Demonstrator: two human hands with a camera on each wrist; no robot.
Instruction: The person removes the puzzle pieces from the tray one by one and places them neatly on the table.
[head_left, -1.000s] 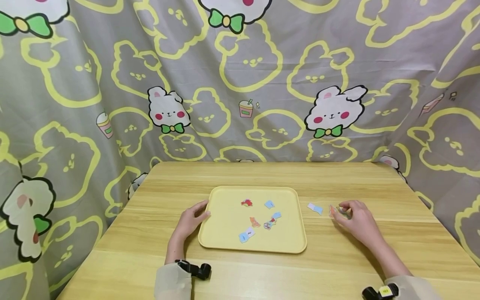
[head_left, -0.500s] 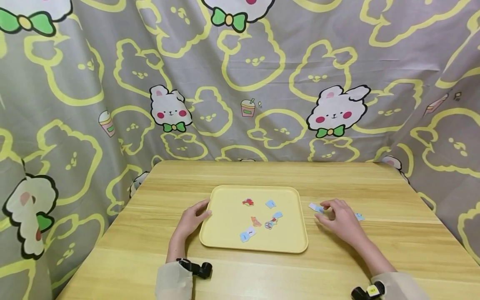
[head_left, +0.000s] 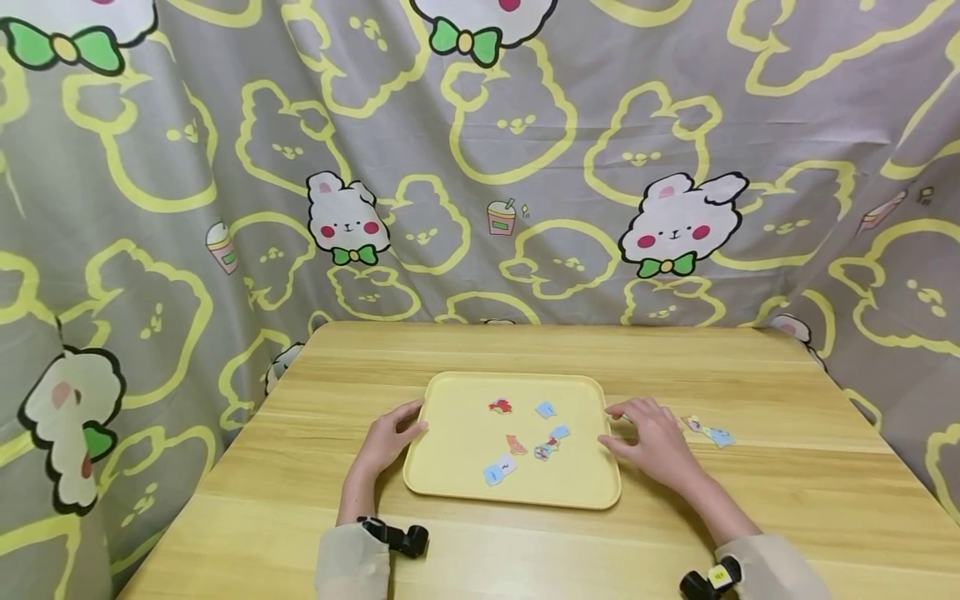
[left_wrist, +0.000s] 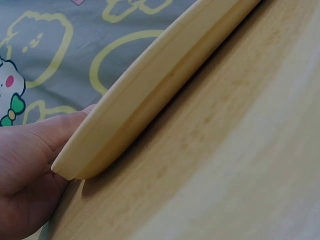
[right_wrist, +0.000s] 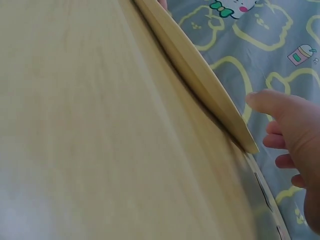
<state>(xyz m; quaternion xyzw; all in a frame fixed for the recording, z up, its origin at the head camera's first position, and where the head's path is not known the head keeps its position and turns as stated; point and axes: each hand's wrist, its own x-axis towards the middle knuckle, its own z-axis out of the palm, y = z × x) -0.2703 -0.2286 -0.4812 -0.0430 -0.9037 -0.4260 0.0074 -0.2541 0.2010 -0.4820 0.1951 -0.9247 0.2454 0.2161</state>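
Note:
A pale yellow tray lies on the wooden table. My left hand holds its left rim, thumb lapping over the edge; the left wrist view shows that hand at one end of the tray. At the right rim, my right hand has thumb and fingers spread. In the right wrist view its thumb points past the tray's edge, apart from the other fingers. Small printed cut-out pieces lie in the tray, among them a red one, an orange one and a blue one.
More cut-out pieces lie on the table right of the tray, including a blue one, partly behind my right hand. A patterned curtain hangs around the table. A black camera sits on the left wrist.
My right hand has moved left from the pieces on the table to the tray's right rim, uncovering pieces behind it. My left hand stays at the left rim.

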